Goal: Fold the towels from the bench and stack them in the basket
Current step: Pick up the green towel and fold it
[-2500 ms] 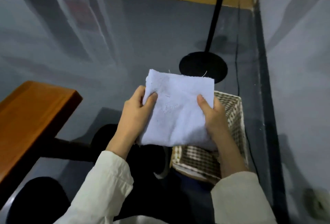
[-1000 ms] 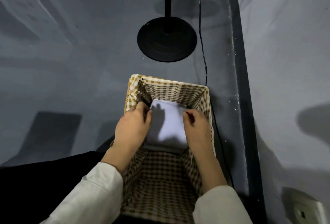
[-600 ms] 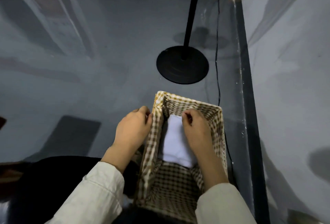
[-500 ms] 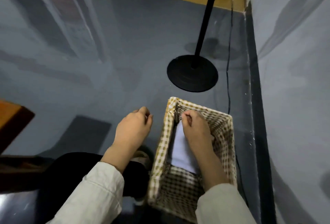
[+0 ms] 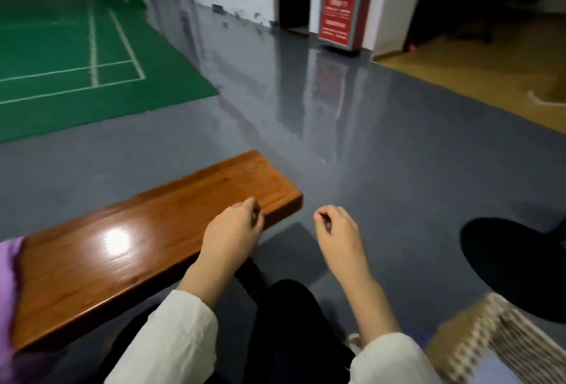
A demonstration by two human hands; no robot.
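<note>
Fingers loosely curled, holding nothing: left hand [image 5: 232, 230] over the end of the glossy reddish-brown wooden bench [image 5: 137, 239], right hand [image 5: 338, 238] beside it, palms down.

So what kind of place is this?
Probably an indoor sports hall: a green court marked with white lines, a wooden bench, and a glossy grey floor.

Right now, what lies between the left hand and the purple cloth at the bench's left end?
Between left hand and purple cloth, only bare bench top, per head view.
</note>
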